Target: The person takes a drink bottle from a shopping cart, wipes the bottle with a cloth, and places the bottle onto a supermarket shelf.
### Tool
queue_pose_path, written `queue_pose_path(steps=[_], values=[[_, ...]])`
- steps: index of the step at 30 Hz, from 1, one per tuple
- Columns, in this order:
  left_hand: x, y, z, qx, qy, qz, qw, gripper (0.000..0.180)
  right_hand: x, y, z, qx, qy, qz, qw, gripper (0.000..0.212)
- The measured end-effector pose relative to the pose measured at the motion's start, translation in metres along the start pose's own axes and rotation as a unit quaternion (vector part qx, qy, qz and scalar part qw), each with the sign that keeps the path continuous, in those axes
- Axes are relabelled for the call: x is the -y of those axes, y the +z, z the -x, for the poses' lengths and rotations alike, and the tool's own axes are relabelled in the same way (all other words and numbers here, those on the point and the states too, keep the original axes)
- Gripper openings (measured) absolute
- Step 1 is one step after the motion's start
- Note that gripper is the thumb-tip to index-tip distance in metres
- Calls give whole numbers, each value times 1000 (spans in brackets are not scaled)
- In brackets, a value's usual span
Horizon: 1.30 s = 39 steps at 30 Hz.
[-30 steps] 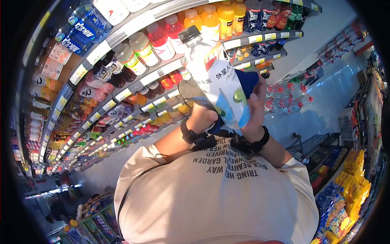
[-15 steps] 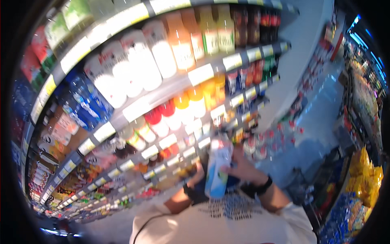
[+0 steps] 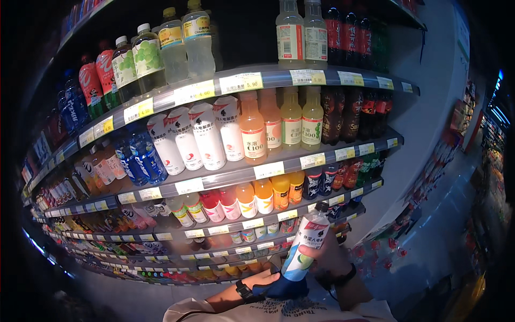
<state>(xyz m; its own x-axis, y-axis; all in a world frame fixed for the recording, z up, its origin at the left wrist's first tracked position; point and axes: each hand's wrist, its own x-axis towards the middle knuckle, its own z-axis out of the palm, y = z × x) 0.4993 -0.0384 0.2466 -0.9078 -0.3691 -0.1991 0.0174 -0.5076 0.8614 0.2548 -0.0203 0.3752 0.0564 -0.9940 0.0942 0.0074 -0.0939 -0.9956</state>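
A drink bottle [image 3: 298, 260] with a dark cap, a white and red upper label and a light blue lower part is tilted in front of my chest. My right hand [image 3: 325, 256] is closed around its middle, the thumb lying across the label. A dark blue cloth [image 3: 284, 290] lies against the bottle's base. My left hand [image 3: 262, 278] grips the cloth's edge beside the base; the thumb shows and its other fingers are mostly hidden. Dark bands circle both my wrists.
Curved shelves [image 3: 214, 180] full of drinks rise ahead, with price tags along their edges. White bottles [image 3: 204, 137] stand on a middle shelf, beside orange and green drinks [image 3: 289, 118]. A pale panel [image 3: 413, 107] ends the shelving at right. More goods [image 3: 496, 161] line the far right.
My view has lifted, so the upper shelves show more fully. The bottle has tilted, its cap leaning right, and sits lower right in view. My right hand stays on it.
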Motion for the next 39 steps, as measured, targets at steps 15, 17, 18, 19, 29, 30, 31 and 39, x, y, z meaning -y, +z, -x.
queue_pose_path(steps=[15,17,18,19,29,30,31,39], values=[[20,-1,14,-179,147,-104,967,88,247,14,-131,13,-443,74,893,59],[6,1,43,-175,115,-94,973,87,281,40,-139,-9,-496,115,861,61],[15,-10,51,-189,124,-124,966,87,299,49,-142,-29,-526,152,836,65],[19,-21,59,-203,117,-150,961,88,314,56,-156,-72,-564,185,801,62],[47,-87,138,-245,119,-264,926,88,393,92,-248,-139,-459,295,826,54],[49,-97,144,-262,72,-276,922,86,393,75,-287,-198,-459,325,803,66],[50,-103,152,-260,75,-276,922,86,391,73,-308,-217,-450,338,797,74],[49,-108,205,-306,163,-237,907,72,377,75,-365,-247,-348,412,805,115]])
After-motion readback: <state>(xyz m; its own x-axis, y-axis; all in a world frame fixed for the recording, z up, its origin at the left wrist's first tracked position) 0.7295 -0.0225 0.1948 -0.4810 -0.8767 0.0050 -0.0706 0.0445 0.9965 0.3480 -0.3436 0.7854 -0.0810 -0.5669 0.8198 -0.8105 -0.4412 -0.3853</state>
